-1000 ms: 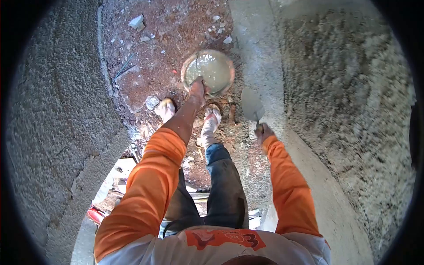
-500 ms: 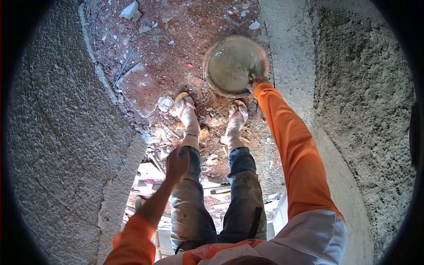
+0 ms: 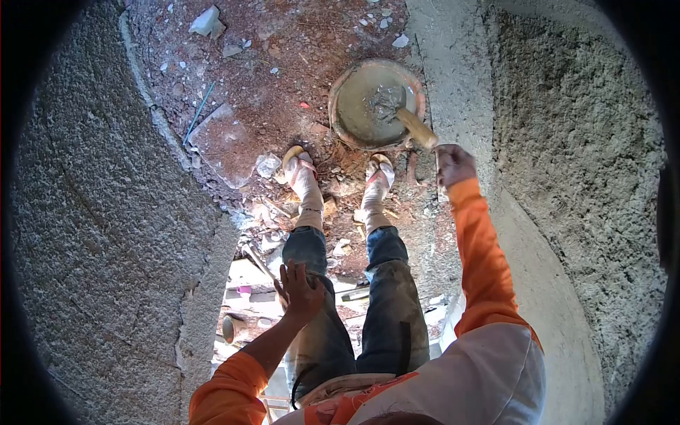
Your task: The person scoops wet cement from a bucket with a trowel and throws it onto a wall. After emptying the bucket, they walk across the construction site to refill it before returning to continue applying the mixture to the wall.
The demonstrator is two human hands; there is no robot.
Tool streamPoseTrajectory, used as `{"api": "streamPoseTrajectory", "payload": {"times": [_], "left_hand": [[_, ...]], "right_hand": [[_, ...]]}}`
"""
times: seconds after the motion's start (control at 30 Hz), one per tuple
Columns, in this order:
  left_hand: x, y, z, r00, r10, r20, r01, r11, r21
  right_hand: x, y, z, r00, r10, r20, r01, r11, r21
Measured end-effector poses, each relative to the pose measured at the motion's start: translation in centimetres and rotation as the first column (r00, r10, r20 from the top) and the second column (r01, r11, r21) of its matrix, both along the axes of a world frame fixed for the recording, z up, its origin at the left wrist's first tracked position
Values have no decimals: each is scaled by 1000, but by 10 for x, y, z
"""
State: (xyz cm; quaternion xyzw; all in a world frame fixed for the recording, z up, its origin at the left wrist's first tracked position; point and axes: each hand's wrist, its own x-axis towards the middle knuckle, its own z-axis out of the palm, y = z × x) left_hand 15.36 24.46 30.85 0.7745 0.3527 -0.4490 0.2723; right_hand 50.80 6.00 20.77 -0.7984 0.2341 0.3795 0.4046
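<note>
A round basin [image 3: 340,126] of wet grey mix lies on the ground ahead. A tool's thick wooden handle [image 3: 416,128] slants out over its lower right rim; its other end is in the mix. Just beyond the handle's free end, my right hand [image 3: 455,166] is closed, apart from the handle. A thin pale edge shows beside its fingers, too small to make out. My left hand [image 3: 301,290] hangs over my left thigh, fingers spread, holding nothing.
My sandalled feet stand on reddish rubble below the basin. A flat slab [image 3: 221,142], a thin blue strip [image 3: 200,112] and a white chunk [image 3: 206,21] lie to the left. Rough plastered walls [image 3: 106,212] curve up on both sides. Bright debris lies between and beside my legs.
My right hand has left the basin and moved down and right; the wooden handle now shows uncovered. My left hand has moved down and slightly right, its fingers now spread.
</note>
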Motion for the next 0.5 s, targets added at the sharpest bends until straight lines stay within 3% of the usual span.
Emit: {"api": "streamPoseTrajectory", "payload": {"times": [0.07,0.13,0.17,0.2,0.23,0.27,0.3,0.4,0.47,0.5], "left_hand": [[4,4,1,1000,14,-21,-14,1000,-17],[5,6,-1,998,15,-59,-17,999,-40],[4,6,-3,999,28,-39,-30,999,-31],[4,7,-5,999,22,-41,-24,999,-46],[4,7,-4,999,15,-37,-16,1000,-26],[4,5,-2,1000,12,-28,-12,1000,-4],[8,8,-4,997,32,-74,-35,999,-39],[-1,5,-6,999,5,-39,-5,1000,1],[-3,6,-1,999,-19,-40,18,1000,-21],[1,7,-5,999,-11,-32,11,1000,-17]], "right_hand": [[5,17,60,965,101,242,-149,971,187],[6,-4,86,996,-73,-45,85,784,615],[-8,-15,80,990,-117,-78,141,781,609],[-39,-31,52,994,-82,74,55,951,305],[-75,-54,19,971,167,171,-138,976,-166],[-111,-83,-11,921,366,137,-264,842,-471],[-138,-102,-26,908,403,116,-277,784,-556],[-206,-147,-27,955,293,-50,-277,818,-504],[-322,-214,-49,970,77,-230,-109,986,-129],[-376,-242,-56,931,-16,-365,20,1000,7]]}}
